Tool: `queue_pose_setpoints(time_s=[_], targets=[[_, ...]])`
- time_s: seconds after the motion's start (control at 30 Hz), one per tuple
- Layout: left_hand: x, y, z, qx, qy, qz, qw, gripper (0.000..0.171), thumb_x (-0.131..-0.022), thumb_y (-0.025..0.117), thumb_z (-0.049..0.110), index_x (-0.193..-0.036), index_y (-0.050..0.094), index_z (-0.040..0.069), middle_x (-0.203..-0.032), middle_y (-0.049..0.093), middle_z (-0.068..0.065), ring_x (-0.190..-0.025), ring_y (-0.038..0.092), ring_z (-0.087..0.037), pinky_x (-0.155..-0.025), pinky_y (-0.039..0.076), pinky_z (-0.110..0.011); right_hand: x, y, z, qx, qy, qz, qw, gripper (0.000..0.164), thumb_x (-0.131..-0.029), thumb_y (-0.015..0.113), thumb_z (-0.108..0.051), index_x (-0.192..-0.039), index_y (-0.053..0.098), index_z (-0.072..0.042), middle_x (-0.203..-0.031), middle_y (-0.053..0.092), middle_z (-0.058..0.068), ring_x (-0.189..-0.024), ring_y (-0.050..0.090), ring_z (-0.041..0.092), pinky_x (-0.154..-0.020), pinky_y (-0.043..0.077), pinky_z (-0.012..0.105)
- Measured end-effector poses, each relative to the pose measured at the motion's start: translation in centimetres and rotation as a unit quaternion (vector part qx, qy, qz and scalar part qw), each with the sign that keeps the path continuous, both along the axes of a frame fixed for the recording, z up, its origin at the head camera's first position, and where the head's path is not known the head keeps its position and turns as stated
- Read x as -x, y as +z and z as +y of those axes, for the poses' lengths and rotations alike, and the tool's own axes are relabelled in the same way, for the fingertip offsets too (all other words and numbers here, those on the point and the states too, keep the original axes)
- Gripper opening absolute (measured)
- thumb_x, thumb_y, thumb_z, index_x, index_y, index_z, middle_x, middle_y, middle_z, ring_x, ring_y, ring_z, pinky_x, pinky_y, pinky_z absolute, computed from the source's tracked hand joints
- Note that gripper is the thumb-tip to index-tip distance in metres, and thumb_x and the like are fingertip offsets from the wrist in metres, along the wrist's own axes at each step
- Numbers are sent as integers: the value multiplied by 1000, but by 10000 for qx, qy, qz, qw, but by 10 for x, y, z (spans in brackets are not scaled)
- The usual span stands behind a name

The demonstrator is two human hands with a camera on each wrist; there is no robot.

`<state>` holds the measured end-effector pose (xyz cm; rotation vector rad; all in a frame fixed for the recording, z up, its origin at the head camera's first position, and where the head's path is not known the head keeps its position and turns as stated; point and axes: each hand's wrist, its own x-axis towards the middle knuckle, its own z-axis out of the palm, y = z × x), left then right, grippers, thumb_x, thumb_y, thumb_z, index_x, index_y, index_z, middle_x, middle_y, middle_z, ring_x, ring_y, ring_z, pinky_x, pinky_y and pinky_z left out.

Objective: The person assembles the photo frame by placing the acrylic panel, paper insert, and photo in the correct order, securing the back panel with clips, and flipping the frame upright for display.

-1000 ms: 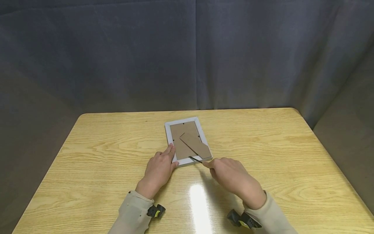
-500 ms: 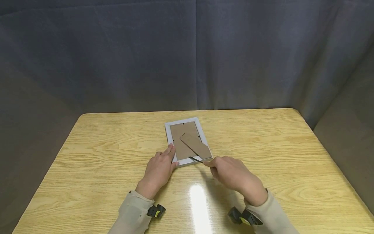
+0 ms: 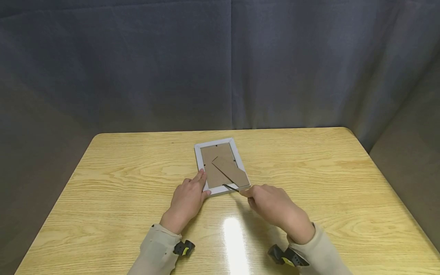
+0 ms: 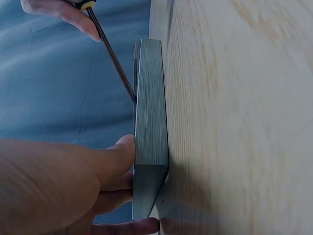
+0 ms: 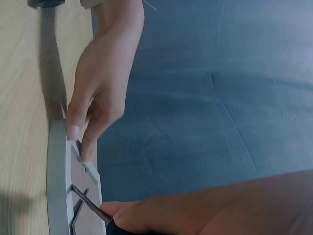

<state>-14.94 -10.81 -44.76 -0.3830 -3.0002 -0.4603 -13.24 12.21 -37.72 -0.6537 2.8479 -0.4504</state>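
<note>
A white-grey picture frame lies face down on the table. Its brown backing board shows, with a stand flap and small black tabs along the inner edges. My left hand grips the frame's near left corner, thumb at the near side, fingers on the left side. With my right hand I hold a screwdriver, its dark shaft slanting down to the near inner edge, where the tip touches at a black tab. My right fingers hide most of the handle; a black and yellow part shows in the left wrist view.
The wooden table extends on both sides of the frame. A dark grey curtain hangs behind it. Black straps with small devices sit on both wrists, over beige sleeves.
Almost nothing differs. My right hand and wrist have shifted very slightly, while the screwdriver tip stays at the same near edge of the frame.
</note>
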Motion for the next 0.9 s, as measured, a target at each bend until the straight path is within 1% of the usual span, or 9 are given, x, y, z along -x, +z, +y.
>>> queue_pose_setpoints(time_s=[0.13, 0.37, 0.53, 0.9], targets=[[0, 1, -1, -3, 7, -23, 10000, 61, -90, 58, 35, -139, 47, 2, -147, 40, -12, -110, 55, -37, -87, 48, -49, -2, 0, -3, -49, -44, 65, 10000, 47, -86, 41, -3, -123, 66, -18, -51, 31, -7, -50, 16, 11, -42, 18, 25], [0, -1, -1, -44, 16, -76, 10000, 61, -90, 58, 36, -140, 46, 3, -147, 40, -11, -111, 55, -37, -87, 47, -49, -2, -1, -2, -139, -31, 103, 9998, 47, -86, 40, -4, -123, 66, -19, -51, 28, -7, -50, 18, 11, -41, 19, 25], [1, -1, -1, -71, 56, -130, 9999, 61, -90, 58, 36, -140, 47, 4, -148, 39, -10, -111, 56, -36, -87, 47, -48, -2, -1, 1, -84, -26, 93, 9999, 47, -87, 41, -5, -123, 66, -20, -53, 27, -6, -49, 20, 11, -41, 22, 26], [1, 0, -2, -15, 94, -132, 9999, 61, -89, 58, 37, -140, 47, 6, -148, 40, -9, -110, 56, -35, -85, 47, -50, 0, -1, 3, -53, 43, 40, 10000, 44, -89, 43, -6, -124, 66, -22, -52, 27, -7, -49, 21, 10, -42, 23, 25]])
